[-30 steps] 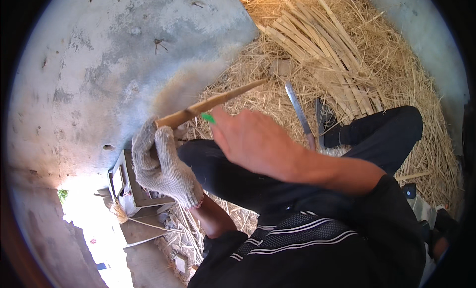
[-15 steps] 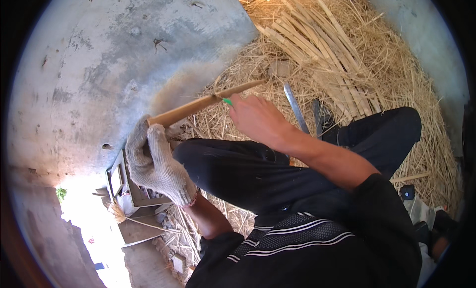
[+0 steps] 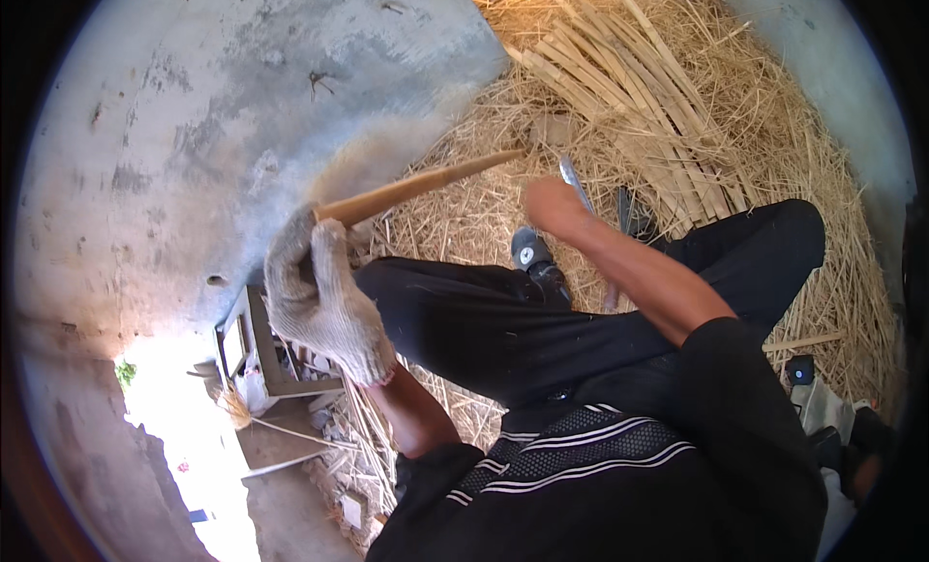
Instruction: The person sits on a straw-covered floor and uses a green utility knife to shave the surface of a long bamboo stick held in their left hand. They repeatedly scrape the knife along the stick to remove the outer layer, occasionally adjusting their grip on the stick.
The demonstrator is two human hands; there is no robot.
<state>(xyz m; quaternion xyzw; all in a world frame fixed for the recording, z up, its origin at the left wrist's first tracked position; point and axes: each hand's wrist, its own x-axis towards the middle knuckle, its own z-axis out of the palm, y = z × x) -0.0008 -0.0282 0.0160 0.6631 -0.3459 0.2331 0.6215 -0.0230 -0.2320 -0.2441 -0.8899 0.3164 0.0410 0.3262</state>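
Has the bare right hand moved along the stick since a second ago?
Yes. The right hand has gone from mid-stick out past the stick's far tip, toward the bundle of split canes.

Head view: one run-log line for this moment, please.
left hand: gloved, gripping bamboo stick | right hand: bare, by blade, grip unclear | ground: straw, cut bamboo strips

Left hand (image 3: 319,306) in knit glove hid the near end of the bamboo stick (image 3: 416,187) | right hand (image 3: 552,202) blurred, fingers indistinct, covering part of the blade (image 3: 575,183) | shoe (image 3: 532,257) partly behind the dark trouser leg (image 3: 484,320) | small objects at right rim too dim to tell.
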